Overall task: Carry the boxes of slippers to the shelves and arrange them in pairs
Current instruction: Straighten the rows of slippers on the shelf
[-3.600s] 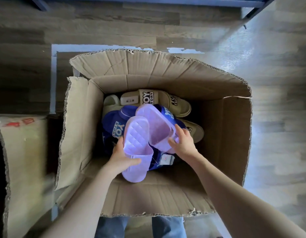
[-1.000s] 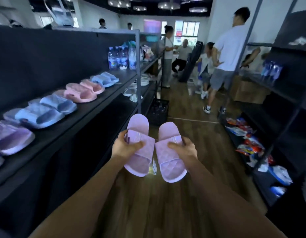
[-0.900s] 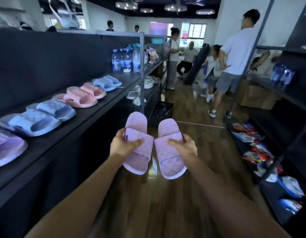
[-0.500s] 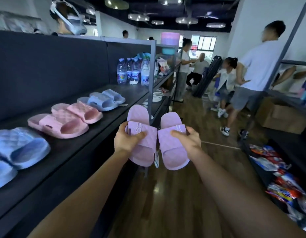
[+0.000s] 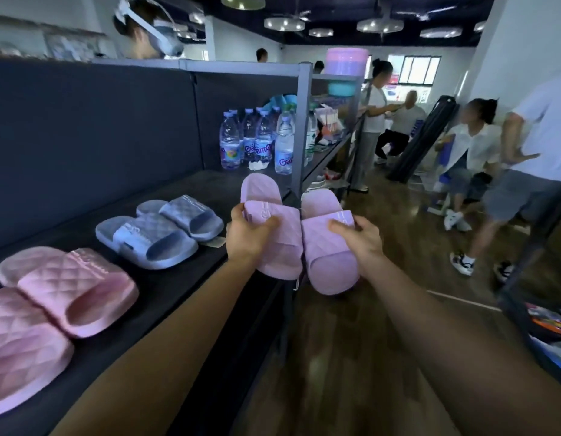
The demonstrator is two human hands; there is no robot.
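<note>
Left grip [image 5: 247, 237] clamped on left lilac slipper [image 5: 282, 234], right grip [image 5: 364, 243] on right lilac slipper [image 5: 326, 256], sides touching. Long axes parallel, heels pointing away, toes toward wearer; shelf [image 5: 178, 284] just left of grips.

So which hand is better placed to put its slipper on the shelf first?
Left, probably. The left hand holds its lilac slipper at the front edge of the shelf, beside the bare stretch between the blue slippers and water bottles. The right hand and the other lilac slipper hang over the aisle floor.
</note>
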